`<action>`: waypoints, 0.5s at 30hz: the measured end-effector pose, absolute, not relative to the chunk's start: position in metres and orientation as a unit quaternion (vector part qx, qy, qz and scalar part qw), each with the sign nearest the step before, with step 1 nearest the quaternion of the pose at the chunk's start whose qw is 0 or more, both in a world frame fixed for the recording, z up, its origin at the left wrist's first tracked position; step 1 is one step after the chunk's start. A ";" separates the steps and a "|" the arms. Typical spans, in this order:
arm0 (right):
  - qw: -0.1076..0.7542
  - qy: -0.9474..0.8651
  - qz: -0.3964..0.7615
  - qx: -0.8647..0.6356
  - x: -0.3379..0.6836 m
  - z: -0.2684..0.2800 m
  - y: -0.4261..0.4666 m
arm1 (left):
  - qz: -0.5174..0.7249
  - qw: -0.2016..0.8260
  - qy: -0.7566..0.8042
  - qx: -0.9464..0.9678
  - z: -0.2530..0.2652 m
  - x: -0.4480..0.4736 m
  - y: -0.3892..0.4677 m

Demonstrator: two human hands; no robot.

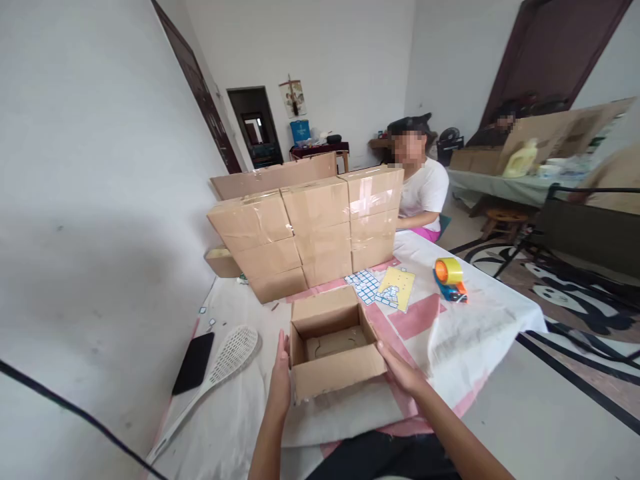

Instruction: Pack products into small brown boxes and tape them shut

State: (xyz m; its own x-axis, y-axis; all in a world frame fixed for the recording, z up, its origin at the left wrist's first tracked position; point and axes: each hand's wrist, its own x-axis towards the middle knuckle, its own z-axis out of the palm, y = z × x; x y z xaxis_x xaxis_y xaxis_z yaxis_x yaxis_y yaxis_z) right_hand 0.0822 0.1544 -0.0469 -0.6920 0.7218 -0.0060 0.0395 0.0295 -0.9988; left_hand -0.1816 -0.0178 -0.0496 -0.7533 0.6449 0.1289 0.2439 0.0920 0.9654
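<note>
An open cardboard box [337,377] sits in front of me at the table's near side, its top flaps folded out and its inside bare. My left hand [281,370] presses against the box's left wall with the fingers pointing up along it. On the opposite side, my right hand [400,369] grips the right wall near the front corner. Together the two hands hold the box between them. Just beyond it lie a yellow printed sheet [397,283] and a blue-and-white checked sheet [363,285].
Stacked taped boxes [320,233] form a wall at the table's back. A tape roll on a blue dispenser [450,280] is at right. Left are a white fly swatter [235,353] and a black phone-like slab [194,363]. A person [425,187] sits behind the table.
</note>
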 end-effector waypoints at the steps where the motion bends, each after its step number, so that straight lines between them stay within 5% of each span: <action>1: 0.273 -0.650 0.643 -0.300 0.082 -0.053 0.153 | 0.605 0.148 0.728 0.286 -0.050 -0.192 -0.019; 8: 0.322 -0.602 0.579 -0.447 0.087 -0.107 0.149 | 0.527 -0.023 0.827 0.195 -0.017 -0.365 0.019; 15: 0.298 -0.652 0.507 -0.479 0.108 -0.134 0.155 | 0.288 0.006 0.893 0.346 0.014 -0.499 0.109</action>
State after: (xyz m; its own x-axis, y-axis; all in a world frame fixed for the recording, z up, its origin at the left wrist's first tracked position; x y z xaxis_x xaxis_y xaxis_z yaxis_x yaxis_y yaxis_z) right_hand 0.1075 0.1554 -0.1339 -0.3638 0.9264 -0.0974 0.3214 0.0267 -0.9466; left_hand -0.4988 0.1094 0.0141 -0.7607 0.6213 0.1881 0.6143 0.5953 0.5180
